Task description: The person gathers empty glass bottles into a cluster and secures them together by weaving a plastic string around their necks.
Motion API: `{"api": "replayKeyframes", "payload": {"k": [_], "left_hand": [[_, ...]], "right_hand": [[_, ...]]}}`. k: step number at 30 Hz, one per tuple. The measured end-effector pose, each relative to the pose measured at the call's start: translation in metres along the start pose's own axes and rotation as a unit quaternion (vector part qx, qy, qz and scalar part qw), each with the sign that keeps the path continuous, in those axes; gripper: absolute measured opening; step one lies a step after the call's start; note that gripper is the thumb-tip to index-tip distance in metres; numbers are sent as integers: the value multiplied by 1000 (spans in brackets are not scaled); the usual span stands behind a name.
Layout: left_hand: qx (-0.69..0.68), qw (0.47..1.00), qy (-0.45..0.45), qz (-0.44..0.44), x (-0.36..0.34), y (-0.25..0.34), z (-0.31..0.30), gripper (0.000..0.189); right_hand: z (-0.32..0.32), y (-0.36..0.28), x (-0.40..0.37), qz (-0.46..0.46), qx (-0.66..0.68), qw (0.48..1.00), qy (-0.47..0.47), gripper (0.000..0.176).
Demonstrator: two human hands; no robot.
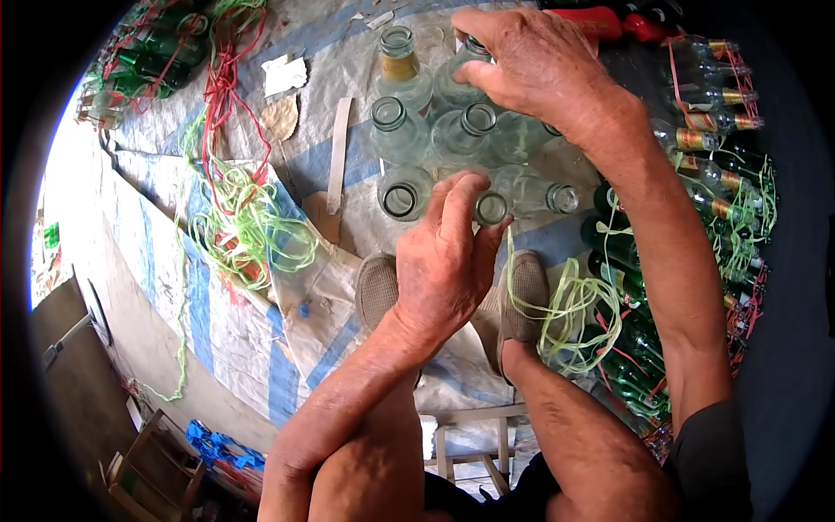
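Several clear glass bottles stand close together on the sheet, among them a yellow-labelled bottle (400,70) at the back left. My right hand (548,74) reaches over the back of the group, thumb and fingers closed round the neck of a glass bottle (452,87). At the front, my left hand (444,261) has its thumb and fingers about the neck of another glass bottle (490,208). Left of that hand stands an open-mouthed bottle (403,196). A bottle (544,193) on the right leans outward. My palms hide parts of both grips.
Loose green twine (583,313) lies by my right shoe (526,296). Tangled green and red twine (248,226) lies at left. Tied bottles (713,183) line the right side; green bottles (156,56) are at the upper left. A cardboard strip (340,152) lies on the striped sheet (226,365).
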State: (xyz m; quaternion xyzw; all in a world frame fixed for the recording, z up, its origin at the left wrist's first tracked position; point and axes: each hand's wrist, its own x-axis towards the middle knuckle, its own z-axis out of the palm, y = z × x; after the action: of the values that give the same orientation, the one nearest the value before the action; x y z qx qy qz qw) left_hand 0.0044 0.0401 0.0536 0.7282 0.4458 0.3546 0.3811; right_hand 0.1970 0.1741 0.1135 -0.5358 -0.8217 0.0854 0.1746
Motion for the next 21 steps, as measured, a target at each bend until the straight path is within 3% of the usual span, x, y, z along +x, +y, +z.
{"api": "replayKeyframes", "payload": {"k": [4, 10, 21], "left_hand": [[13, 999, 13, 31, -5, -5, 1, 42], [3, 999, -23, -21, -9, 3, -5, 41], [0, 1000, -16, -13, -10, -1, -3, 40]], "right_hand": [[4, -3, -2, 19, -6, 1000, 11, 27], [8, -4, 2, 34, -50, 998, 15, 25], [13, -3, -4, 8, -42, 996, 76, 20]]}}
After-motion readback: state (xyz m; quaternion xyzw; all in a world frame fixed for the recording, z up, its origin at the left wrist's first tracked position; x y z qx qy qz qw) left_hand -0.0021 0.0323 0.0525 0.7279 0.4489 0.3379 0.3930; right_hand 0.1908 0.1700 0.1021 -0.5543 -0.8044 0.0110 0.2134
